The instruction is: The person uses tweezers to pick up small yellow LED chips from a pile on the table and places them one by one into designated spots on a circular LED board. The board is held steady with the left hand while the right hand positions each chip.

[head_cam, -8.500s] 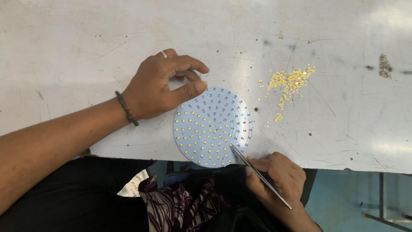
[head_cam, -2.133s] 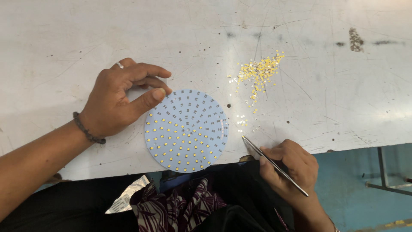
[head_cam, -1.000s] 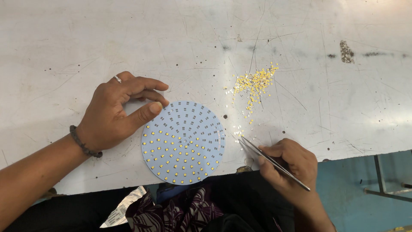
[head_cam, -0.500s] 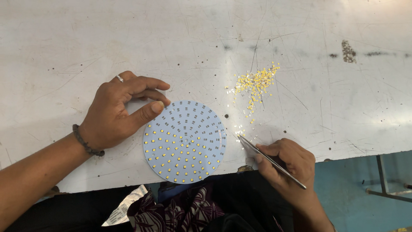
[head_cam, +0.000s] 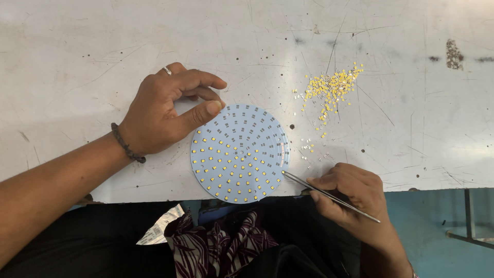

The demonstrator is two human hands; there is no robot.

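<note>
L hand (head_cam: 164, 116) curled, thumb pinning the round LED board (head_cam: 240, 153) at the bench's near edge. R hand (head_cam: 355, 193) pinched shut on tweezers (head_cam: 329, 196), tips at the board's right rim. Keep thumb pressure steady, wrist low, place chips square. Loose LED chips (head_cam: 329, 90) lie toward the far side.

Matt white scratched table (head_cam: 103, 41), smooth pale round board (head_cam: 240, 153), thin shiny metal tweezers (head_cam: 329, 195).

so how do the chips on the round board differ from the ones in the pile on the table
The chips on the round board sit spaced in neat rings, each flat on a pad; the pile of loose chips lies jumbled and scattered on the white table. Both are tiny yellow squares.
</note>
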